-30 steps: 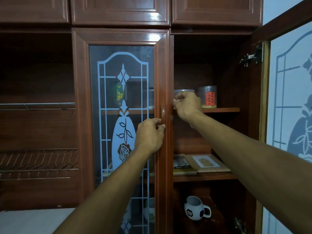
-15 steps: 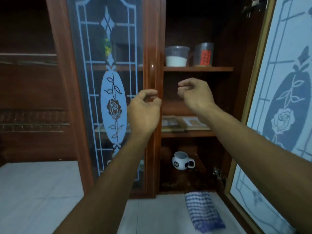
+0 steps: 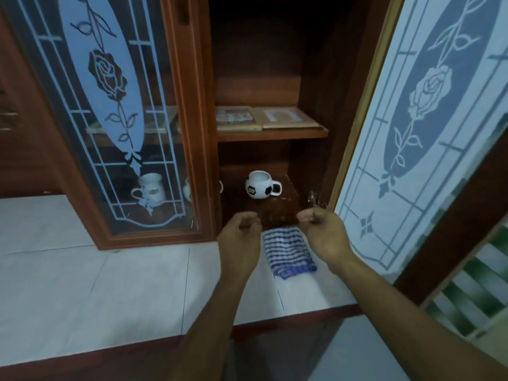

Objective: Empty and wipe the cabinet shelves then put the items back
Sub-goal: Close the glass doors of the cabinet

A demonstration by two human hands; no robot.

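Emptying not begun. Left hand (image 3: 241,239) and right hand (image 3: 325,235) hover loosely curled and empty. The football mug (image 3: 259,186) likely comes out first.

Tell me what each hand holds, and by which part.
Nothing is held. The left hand and right hand hover empty, fingers loosely curled, either side of the blue checked cloth on the counter.

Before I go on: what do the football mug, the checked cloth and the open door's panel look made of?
Football mug: likely glazed ceramic, glossy white with black patches and a thick handle.
Checked cloth: woven fabric, probably cotton, matte blue-and-white checks, lying rumpled on the counter.
Open door's panel: apparently patterned frosted glass, pale matte surface around a darker oval with a rose.
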